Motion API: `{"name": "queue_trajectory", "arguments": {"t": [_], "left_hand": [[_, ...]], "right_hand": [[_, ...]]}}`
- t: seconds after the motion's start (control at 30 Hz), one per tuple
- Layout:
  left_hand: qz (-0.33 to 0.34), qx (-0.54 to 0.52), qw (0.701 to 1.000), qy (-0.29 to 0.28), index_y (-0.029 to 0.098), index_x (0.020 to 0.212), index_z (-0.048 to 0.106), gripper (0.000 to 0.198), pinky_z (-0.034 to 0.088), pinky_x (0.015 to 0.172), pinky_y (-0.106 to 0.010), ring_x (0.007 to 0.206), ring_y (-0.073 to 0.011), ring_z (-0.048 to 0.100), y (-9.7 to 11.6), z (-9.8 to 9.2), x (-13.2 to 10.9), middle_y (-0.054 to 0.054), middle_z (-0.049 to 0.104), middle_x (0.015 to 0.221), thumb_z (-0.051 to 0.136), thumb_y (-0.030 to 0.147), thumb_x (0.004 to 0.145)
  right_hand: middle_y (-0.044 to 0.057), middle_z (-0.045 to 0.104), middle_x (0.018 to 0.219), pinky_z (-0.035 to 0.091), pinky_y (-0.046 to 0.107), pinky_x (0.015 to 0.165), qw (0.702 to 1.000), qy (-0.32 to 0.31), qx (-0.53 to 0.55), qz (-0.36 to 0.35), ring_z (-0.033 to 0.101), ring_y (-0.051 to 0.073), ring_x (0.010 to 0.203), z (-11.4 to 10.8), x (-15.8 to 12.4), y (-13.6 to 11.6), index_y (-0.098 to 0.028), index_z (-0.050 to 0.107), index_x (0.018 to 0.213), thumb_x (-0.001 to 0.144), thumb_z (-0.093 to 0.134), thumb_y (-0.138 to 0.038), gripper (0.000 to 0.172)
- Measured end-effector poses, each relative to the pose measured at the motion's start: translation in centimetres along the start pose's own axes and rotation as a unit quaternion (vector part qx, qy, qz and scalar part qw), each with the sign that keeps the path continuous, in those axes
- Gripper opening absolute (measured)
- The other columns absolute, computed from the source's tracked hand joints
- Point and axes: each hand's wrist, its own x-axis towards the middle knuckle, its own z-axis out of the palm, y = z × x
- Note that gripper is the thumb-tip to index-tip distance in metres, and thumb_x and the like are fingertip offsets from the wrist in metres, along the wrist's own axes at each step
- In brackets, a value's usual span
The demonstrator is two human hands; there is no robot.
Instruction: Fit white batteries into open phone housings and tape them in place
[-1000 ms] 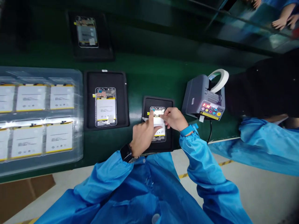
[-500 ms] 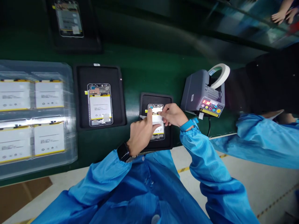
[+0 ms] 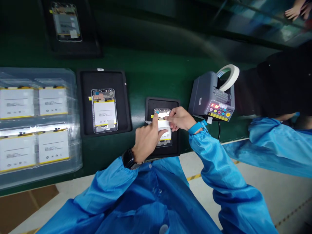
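An open phone body with a white battery (image 3: 165, 135) lies in a black tray (image 3: 175, 143) right in front of me on the green belt. My left hand (image 3: 145, 140) rests over its lower half, forefinger stretched out and pressing near the phone's top, the other fingers curled; a thin grey tool tip shows just left of that finger. My right hand (image 3: 179, 119) pinches a small white strip at the battery's upper edge. A black watch sits on my left wrist, a blue strap on my right.
A second open phone (image 3: 104, 110) lies in a larger black tray (image 3: 122, 97) to the left, a third (image 3: 66, 22) further back. Clear trays of white batteries (image 3: 36, 120) fill the left. A grey tape dispenser (image 3: 211, 101) stands to the right, beside a co-worker's blue sleeve (image 3: 275, 143).
The view has swung slightly, shifting the trays leftward in frame. Both hands stay on the phone, the right pinch moving a little along the battery's top edge.
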Motion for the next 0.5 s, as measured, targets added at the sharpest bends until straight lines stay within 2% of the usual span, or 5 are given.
{"name": "queue_trajectory", "arguments": {"t": [0.17,0.3,0.43,0.5], "left_hand": [[0.001,0.001,1.0,-0.006,0.012,0.163,0.024,0.078,0.051,0.074,-0.033,0.091,-0.0343,0.077,0.05,-0.1,0.23,-0.016,0.078,0.099,0.052,0.056,0.104],[0.008,0.001,1.0,0.009,0.013,0.161,0.026,0.078,0.051,0.073,-0.033,0.091,-0.0347,0.077,0.07,-0.11,0.19,-0.016,0.078,0.097,0.053,0.057,0.103],[0.018,-0.012,1.0,0.019,0.012,0.158,0.032,0.073,0.051,0.075,-0.035,0.093,-0.0356,0.076,-0.18,-0.33,0.15,-0.017,0.077,0.098,0.055,0.054,0.103],[0.017,-0.032,0.998,0.052,0.012,0.155,0.038,0.067,0.052,0.081,-0.038,0.099,-0.0356,0.074,-0.48,-0.36,0.49,-0.019,0.076,0.105,0.054,0.05,0.103]], "right_hand": [[0.0,0.062,0.047,0.048,0.019,0.034,1.0,0.013,0.004,-0.007,0.062,0.015,0.04,0.19,0.12,0.33,-0.019,0.051,0.072,0.089,0.085,-0.023,0.038],[0.0,0.062,0.047,0.048,0.018,0.034,1.0,0.015,0.001,-0.007,0.062,0.014,0.039,0.26,0.06,0.08,-0.019,0.051,0.074,0.093,0.079,-0.019,0.034],[0.0,0.062,0.046,0.048,0.017,0.035,1.0,0.001,0.01,0.007,0.062,0.013,0.039,0.09,-0.24,-0.21,-0.019,0.05,0.074,0.096,0.076,-0.017,0.034],[-0.001,0.062,0.046,0.048,0.016,0.036,1.0,-0.004,0.021,0.001,0.063,0.013,0.04,-0.02,-0.37,-0.14,-0.019,0.049,0.075,0.097,0.076,-0.018,0.035]]}}
